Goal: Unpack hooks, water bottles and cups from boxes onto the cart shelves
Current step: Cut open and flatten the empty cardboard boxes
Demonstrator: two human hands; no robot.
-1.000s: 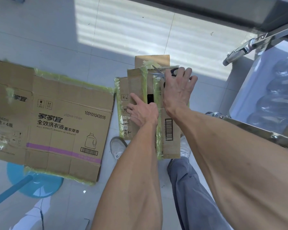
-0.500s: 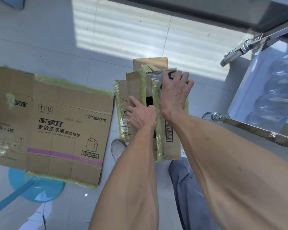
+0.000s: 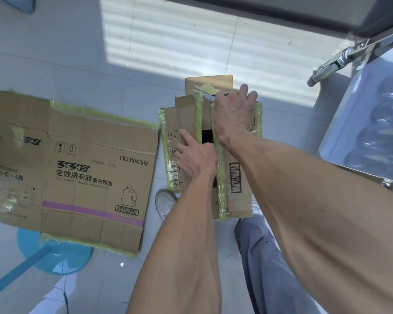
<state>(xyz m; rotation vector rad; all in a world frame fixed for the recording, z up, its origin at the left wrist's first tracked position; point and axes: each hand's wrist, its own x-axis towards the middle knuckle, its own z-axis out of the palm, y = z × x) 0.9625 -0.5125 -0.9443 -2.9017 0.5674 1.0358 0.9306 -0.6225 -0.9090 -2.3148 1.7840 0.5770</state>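
A flattened detergent carton (image 3: 77,173) lies on the floor at left. Beside it stands the taped cardboard box (image 3: 188,118). The left hand (image 3: 196,155) presses its left flap, fingers together. The right hand (image 3: 234,112) grips scissors (image 3: 210,97) at the far edge, fist closed.

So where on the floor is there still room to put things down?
Bare tile lies beyond both boxes, toward the sunlit strip. Crowded: flattened box, small box under both hands, and cart on the right.
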